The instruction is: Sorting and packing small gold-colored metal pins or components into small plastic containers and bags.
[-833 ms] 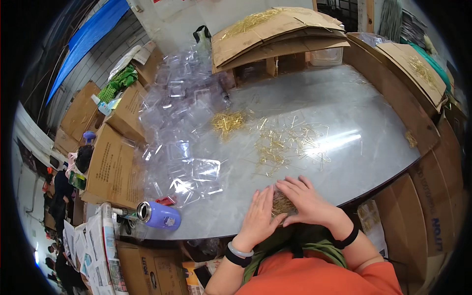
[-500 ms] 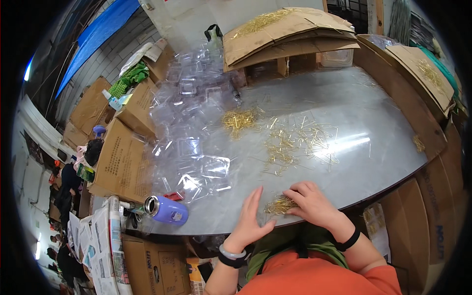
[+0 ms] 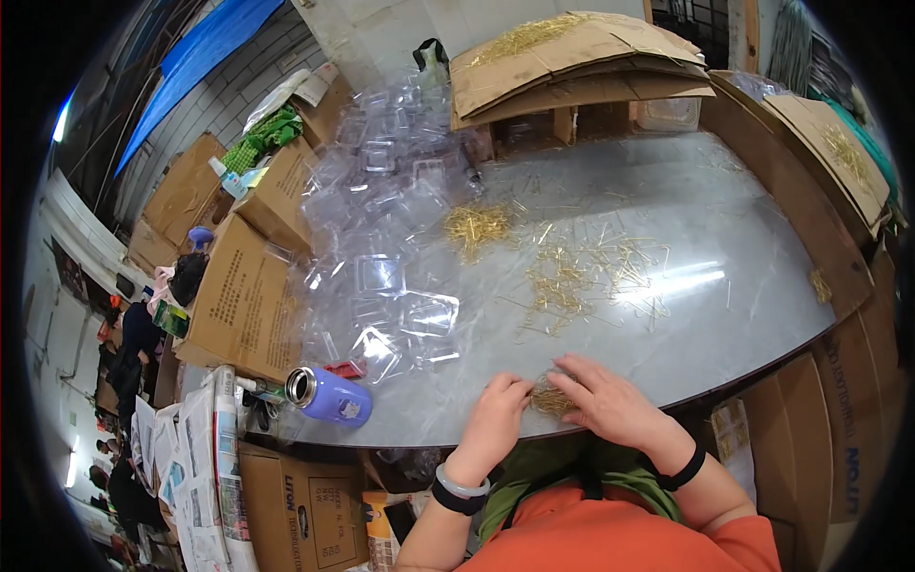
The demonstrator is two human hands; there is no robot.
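At the table's near edge lies a bunch of thin gold wire hooks (image 3: 551, 397), heaped between my two hands. My right hand (image 3: 618, 408) curves round its right side, fingers over the far side and thumb near the front, gripping it. My left hand (image 3: 496, 418) is closed, its fingertips pinched at the bunch's left end; what lies inside the fingers is hidden. Farther out on the grey table (image 3: 705, 334) is a loose scatter of gold wire hooks (image 3: 572, 281), with a denser gold pile (image 3: 477, 227) to its left.
Clear plastic boxes (image 3: 381, 275) cover the table's left side. A purple bottle (image 3: 335, 398), uncapped, stands at the near left beside a red object (image 3: 345, 369). Cardboard boxes (image 3: 238, 296) line the left. A cardboard-topped shelf (image 3: 572, 71) is at the back, a raised wooden edge (image 3: 810, 200) at right.
My left hand has moved right to the bunch, its fingers going from spread to closed. My right hand stays on the bunch. The whole view has shifted slightly.
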